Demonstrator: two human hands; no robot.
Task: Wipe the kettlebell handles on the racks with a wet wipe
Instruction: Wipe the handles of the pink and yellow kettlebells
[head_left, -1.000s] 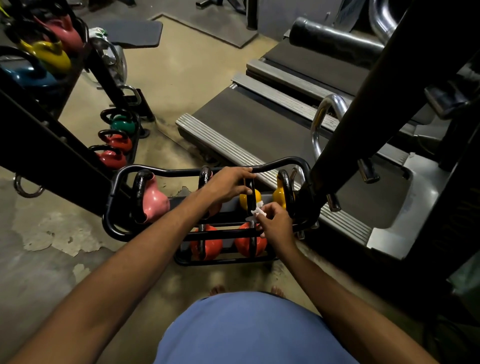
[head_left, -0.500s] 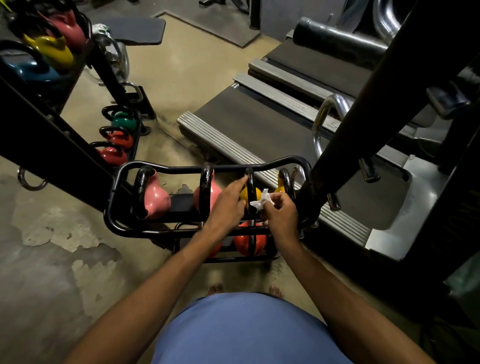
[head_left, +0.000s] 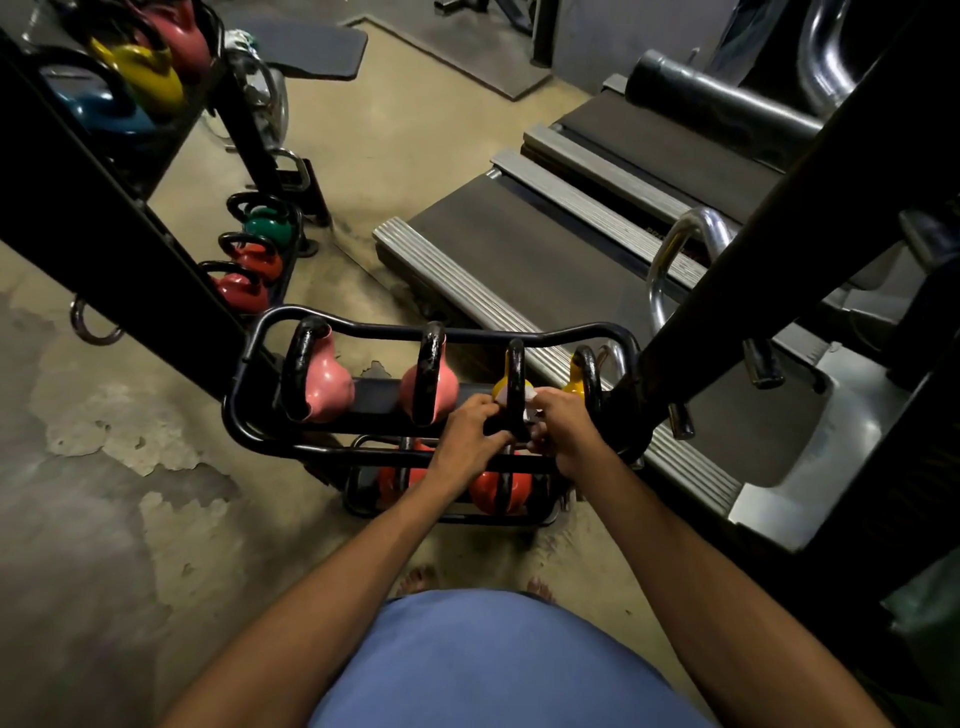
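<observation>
- Worn concrete floor (head_left: 130, 519) of a gym, patchy at the near left.
- Right hand (head_left: 563, 426) pinches a white wipe (head_left: 531, 399) against the right side of a black handle (head_left: 515, 371), fingers curled.
- Left hand (head_left: 470, 431) comes in from the left and curls its fingers round the near foot of the same handle.
- That handle belongs to a yellow kettlebell (head_left: 500, 387), third from the left on the top tier of a low black rack (head_left: 363, 335).
- A second yellow bell (head_left: 573, 383) stands just to its right, and two pink bells (head_left: 330, 384) stand to its left.
- Orange bells (head_left: 498, 491) sit on the lower tier, under the hands.
- A treadmill (head_left: 519, 249) lies far right, and a second rack (head_left: 296, 223) with green and red bells stands far left.
</observation>
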